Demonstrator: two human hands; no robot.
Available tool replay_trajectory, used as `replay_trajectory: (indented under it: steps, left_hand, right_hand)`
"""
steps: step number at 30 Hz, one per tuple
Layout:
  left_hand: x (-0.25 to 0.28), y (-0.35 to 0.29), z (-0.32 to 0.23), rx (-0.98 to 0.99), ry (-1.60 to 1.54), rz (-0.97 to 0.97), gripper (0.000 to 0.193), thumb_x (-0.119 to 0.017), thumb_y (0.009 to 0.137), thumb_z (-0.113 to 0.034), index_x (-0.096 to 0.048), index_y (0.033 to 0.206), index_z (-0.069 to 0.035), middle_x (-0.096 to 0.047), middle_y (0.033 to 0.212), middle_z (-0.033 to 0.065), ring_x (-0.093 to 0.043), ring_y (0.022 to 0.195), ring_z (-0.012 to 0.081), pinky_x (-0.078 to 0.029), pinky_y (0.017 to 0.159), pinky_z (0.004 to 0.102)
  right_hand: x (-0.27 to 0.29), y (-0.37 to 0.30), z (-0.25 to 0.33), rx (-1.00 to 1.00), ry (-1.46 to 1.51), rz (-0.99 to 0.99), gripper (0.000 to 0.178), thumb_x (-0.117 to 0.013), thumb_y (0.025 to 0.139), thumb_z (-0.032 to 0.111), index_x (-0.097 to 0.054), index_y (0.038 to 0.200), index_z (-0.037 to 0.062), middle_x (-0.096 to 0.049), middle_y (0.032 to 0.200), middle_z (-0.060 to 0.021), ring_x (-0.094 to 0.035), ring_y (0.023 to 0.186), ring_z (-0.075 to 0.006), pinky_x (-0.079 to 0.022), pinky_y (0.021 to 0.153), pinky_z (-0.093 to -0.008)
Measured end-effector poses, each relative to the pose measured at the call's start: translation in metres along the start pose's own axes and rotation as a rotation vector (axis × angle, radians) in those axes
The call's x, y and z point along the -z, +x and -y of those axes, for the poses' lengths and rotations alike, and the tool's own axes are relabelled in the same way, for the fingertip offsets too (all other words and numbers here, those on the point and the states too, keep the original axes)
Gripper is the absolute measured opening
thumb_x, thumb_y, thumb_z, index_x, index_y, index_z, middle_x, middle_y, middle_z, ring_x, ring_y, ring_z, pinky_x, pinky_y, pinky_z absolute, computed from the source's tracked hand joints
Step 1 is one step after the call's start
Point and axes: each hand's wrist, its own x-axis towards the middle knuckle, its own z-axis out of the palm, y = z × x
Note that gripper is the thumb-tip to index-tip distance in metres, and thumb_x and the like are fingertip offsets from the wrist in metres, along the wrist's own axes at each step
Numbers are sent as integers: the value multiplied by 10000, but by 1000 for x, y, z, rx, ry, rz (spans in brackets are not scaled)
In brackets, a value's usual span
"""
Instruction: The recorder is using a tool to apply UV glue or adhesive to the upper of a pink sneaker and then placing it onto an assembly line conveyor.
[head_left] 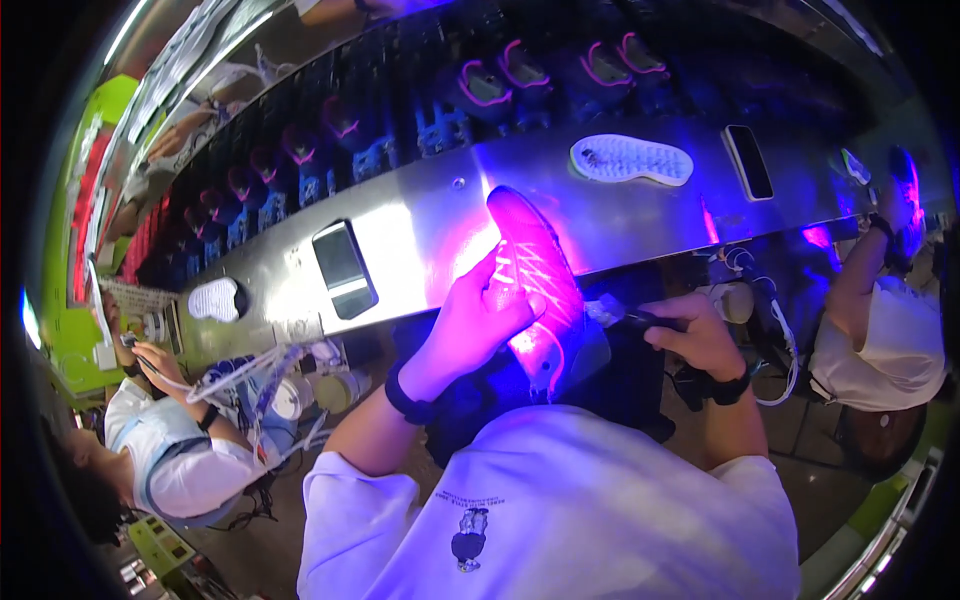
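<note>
A laced shoe upper (545,265) glows bright pink under violet light, its toe pointing away from me over the metal bench's near edge. My left hand (485,318) grips it at the side, the thumb lying across the lace area. In my right hand (700,335) is a brush (640,318) with a dark handle, my fingers wrapped round it. The brush's pale tip is beside the right side of the shoe upper, near its heel end; whether they touch I cannot tell.
On the metal bench (420,215) lie a white shoe sole (632,160), another white sole (214,300) and two phones (345,268) (748,163). Behind runs a rack of dark shoes with glowing pink rims (485,82). Co-workers sit at both sides; pots (290,397) and white cables hang nearby.
</note>
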Motion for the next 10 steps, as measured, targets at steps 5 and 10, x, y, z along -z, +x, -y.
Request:
replay_trajectory:
  steps: [5, 10]
  left_hand:
    - [5, -10, 5, 20, -89, -103, 627, -758, 884, -213, -486, 1360, 90, -696, 1139, 129, -701, 951, 158, -577, 805, 287]
    - [18, -18, 9, 140, -139, -139, 505, -704, 933, -215, -506, 1310, 56, -680, 809, 47, -604, 532, 78, -425, 424, 206]
  right_hand:
    - [-8, -17, 13, 71, -163, -22, 318, -786, 861, 104, -727, 1145, -28, -691, 849, -17, -611, 738, -75, -479, 651, -238]
    - [-14, -20, 13, 164, -306, -66, 310, -770, 879, 167, -737, 1131, -11, -690, 829, -48, -630, 719, -109, -496, 652, -272]
